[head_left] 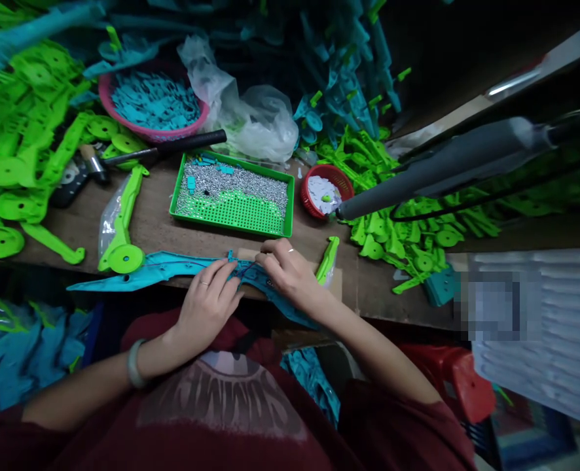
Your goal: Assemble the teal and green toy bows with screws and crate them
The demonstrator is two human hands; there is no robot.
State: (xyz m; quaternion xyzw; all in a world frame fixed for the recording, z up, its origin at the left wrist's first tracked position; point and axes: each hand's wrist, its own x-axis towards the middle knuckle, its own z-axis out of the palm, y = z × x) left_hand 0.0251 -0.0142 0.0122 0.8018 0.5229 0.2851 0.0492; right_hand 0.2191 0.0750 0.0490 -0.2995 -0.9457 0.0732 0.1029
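Observation:
A long teal plastic bow-shaped part [162, 268] lies along the near edge of the wooden bench. My left hand [209, 304] rests on its middle with the fingers curled down onto it. My right hand [290, 275] presses on the same part just to the right, fingertips pinched together at a small spot. A green plastic piece [328, 258] lies right beside my right hand. What sits between the fingertips is too small to make out.
A green tray [234, 195] of small silver screws stands behind the hands. A small red basket [326, 190] is to its right, a pink basket [152, 104] of teal pieces at back left. A hammer [162, 149], green part piles [19, 150] and a hanging grey tool [447, 170] surround the bench.

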